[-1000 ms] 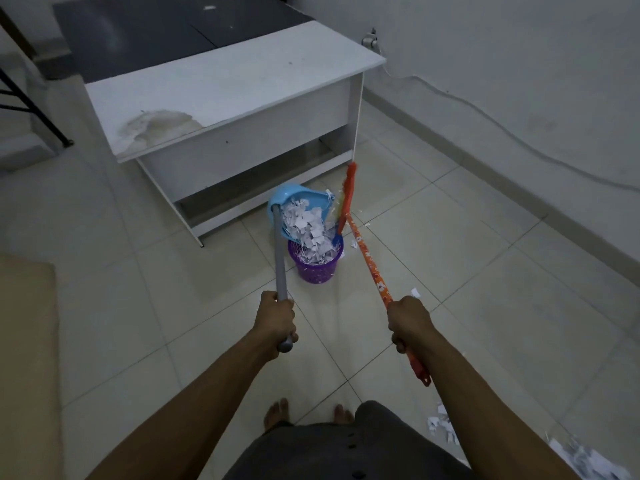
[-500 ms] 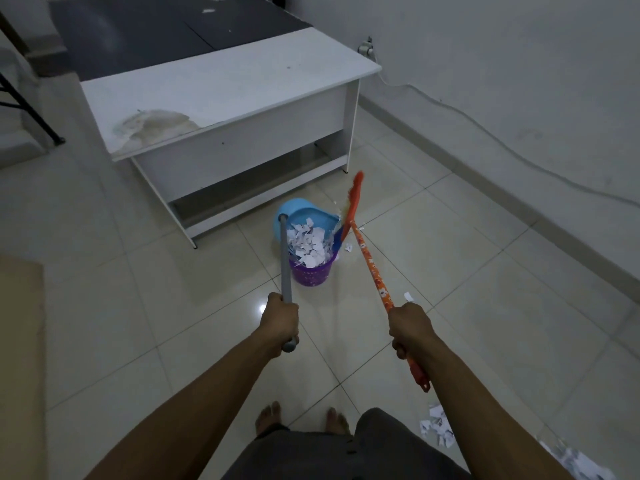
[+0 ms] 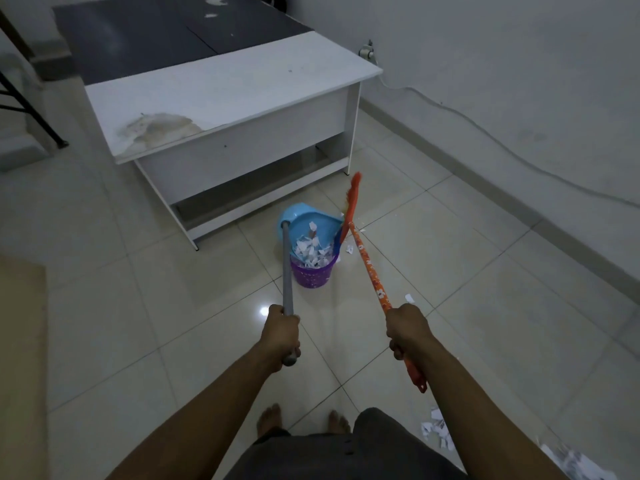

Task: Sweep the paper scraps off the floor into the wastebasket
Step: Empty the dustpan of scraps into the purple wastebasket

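Observation:
A small purple wastebasket (image 3: 313, 274) stands on the tiled floor, heaped with white paper scraps (image 3: 309, 251). A light blue dustpan (image 3: 304, 221) is tipped over its rim, a few scraps still in the pan. My left hand (image 3: 281, 332) grips the dustpan's grey handle (image 3: 287, 271). My right hand (image 3: 406, 330) grips the orange patterned broom handle (image 3: 370, 270); the orange broom head (image 3: 352, 202) stands beside the pan's right edge. Loose scraps (image 3: 437, 432) lie on the floor at lower right, and a few (image 3: 349, 250) beside the basket.
A white desk (image 3: 221, 95) stands just behind the basket, a dark tabletop (image 3: 166, 32) beyond it. A wall with a cable (image 3: 485, 129) runs along the right. A tan mat (image 3: 20, 341) lies at left. My bare feet (image 3: 301, 420) show at the bottom.
More scraps have slid from the dustpan into the wastebasket, so the pan holds fewer. Both hands keep their grips; the view has shifted slightly back.

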